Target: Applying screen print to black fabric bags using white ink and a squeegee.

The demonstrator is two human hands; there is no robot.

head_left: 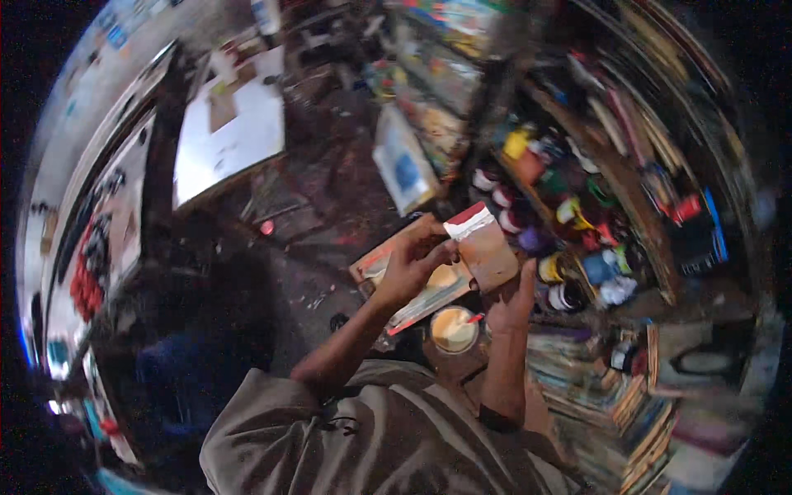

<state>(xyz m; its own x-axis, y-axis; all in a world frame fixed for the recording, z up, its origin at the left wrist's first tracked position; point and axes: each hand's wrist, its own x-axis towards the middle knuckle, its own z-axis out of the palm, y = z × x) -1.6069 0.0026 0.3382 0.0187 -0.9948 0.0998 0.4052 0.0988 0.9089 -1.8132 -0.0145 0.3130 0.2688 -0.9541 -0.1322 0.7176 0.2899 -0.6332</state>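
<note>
My right hand (510, 306) holds a small flat tan rectangular piece (492, 260) from below, its palm and fingers partly hidden behind it. The piece has a white band and a dark red strip along its far edge. Fingers of my left hand (413, 263) are bent at its left side and seem to touch it. Under my left hand lies a wooden frame (405, 325) with smeared cream and grey material inside. A round tub (455, 331) of cream-coloured paste or paint stands close to me, with a small red item at its right rim.
To the right, several paint pots (560, 297) and bottles crowd a shelf. Stacked frames or boards (643, 433) stand at lower right. A blue-marked white panel (405, 167) leans ahead. A white-topped table (247, 136) stands at upper left.
</note>
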